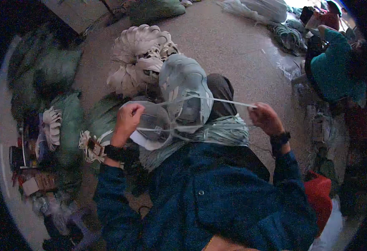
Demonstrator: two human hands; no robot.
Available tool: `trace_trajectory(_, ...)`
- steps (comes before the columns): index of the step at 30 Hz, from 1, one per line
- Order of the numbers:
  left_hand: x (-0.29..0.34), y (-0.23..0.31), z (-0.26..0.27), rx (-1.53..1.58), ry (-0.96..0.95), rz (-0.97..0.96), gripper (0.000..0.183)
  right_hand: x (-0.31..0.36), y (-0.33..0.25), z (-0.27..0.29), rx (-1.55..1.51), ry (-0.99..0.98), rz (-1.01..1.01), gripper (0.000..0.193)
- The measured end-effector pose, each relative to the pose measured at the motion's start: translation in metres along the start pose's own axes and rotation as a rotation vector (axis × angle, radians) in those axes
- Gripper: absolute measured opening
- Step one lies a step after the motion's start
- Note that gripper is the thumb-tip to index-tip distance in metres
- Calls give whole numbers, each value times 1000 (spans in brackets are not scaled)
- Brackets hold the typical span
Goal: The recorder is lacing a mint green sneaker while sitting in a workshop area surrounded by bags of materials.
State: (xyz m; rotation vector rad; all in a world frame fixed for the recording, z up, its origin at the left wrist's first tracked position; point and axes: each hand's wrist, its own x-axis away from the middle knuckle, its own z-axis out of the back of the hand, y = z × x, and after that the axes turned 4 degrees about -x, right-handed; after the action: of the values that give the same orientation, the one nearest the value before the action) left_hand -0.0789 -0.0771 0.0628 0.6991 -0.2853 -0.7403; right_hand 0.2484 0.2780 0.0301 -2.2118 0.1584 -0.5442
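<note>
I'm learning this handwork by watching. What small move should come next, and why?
Probably draw the right hand slightly outward, to take up any slack: it grips a pale lace running nearly straight from the grey shoe. The left hand is at the shoe's other side; its grip is unclear.

White lace (233, 102) is blurred; its contact with the left hand (128, 121) cannot be made out. Cream shoe uppers (139, 39) are partly hidden by a grey shoe upper (185, 75). A green sack (156, 11) is cut off by the upper edge; a co-worker (338, 65) is partly obscured by shadow.
</note>
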Motion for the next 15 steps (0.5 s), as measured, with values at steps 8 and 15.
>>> trace_trajectory(8,13,81,-61,-120,160,-327,16,45,-3,92,-545,170,558,28)
trace_trajectory(15,0,107,-160,199,71,-67,32,78,-49,136,-802,-241,671,32)
